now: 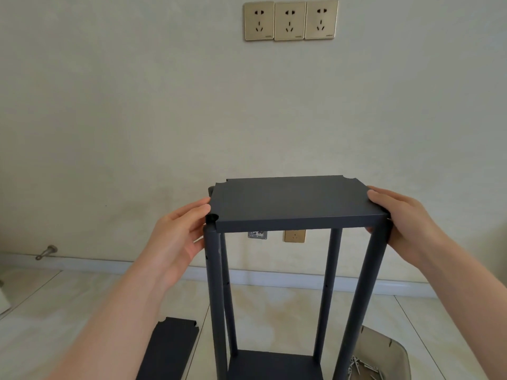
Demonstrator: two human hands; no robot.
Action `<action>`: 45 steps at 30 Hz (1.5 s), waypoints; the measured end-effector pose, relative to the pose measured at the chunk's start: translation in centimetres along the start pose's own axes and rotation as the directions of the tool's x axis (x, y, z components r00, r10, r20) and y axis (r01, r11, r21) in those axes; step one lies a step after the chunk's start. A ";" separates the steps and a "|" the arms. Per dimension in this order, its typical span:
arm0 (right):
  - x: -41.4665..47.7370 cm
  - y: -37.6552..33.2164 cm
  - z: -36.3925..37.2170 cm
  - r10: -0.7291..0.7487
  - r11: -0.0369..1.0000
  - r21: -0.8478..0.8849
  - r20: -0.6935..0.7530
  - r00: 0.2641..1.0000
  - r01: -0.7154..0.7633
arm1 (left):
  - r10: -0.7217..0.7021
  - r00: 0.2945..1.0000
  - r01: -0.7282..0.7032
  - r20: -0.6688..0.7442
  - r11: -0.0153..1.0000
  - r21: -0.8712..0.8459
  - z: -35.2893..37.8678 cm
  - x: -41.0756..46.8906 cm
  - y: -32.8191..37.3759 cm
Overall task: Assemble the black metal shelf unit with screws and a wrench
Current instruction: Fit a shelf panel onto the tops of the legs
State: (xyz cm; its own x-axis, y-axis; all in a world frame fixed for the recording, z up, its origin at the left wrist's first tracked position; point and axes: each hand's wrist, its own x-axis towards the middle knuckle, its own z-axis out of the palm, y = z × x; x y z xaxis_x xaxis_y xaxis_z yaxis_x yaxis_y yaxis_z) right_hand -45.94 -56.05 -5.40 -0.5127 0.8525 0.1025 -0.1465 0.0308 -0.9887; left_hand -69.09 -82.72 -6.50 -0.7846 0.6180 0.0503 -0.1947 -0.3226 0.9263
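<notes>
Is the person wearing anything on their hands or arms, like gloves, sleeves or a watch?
No. The left hand and right hand are bare, with no gloves, and no rings show on the fingers. The forearms are bare too: no sleeves, watch or bracelet in view.

Shelf panel (290, 201) matt black metal; floor (274, 311) glossy.

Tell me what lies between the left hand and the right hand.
In the head view, the top shelf panel fills the gap: the left hand grips one short end, the right hand the other.
</notes>
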 end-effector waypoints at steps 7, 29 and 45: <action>-0.8 0.5 -0.4 -0.015 0.999 0.051 0.070 0.997 0.011 | -0.021 1.000 0.021 0.022 1.000 -0.018 -0.6 0.2 -0.2; -2.7 0.5 0.3 0.059 0.996 0.061 0.017 0.998 -0.060 | 0.028 1.000 -0.028 -0.001 0.992 0.120 -1.5 -1.0 0.4; -3.0 0.1 0.3 0.130 0.984 0.120 0.014 0.991 -0.131 | 0.008 1.000 -0.007 -0.030 1.000 0.027 -1.3 -0.5 0.0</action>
State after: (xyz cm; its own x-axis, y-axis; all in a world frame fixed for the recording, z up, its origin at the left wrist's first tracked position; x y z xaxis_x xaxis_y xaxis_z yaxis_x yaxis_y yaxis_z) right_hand -44.67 -58.72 -5.76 -0.5394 0.8417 -0.0257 -0.1781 -0.1439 -0.9734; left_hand -69.47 -83.98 -7.02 -0.8036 0.5934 0.0465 -0.1729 -0.3075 0.9357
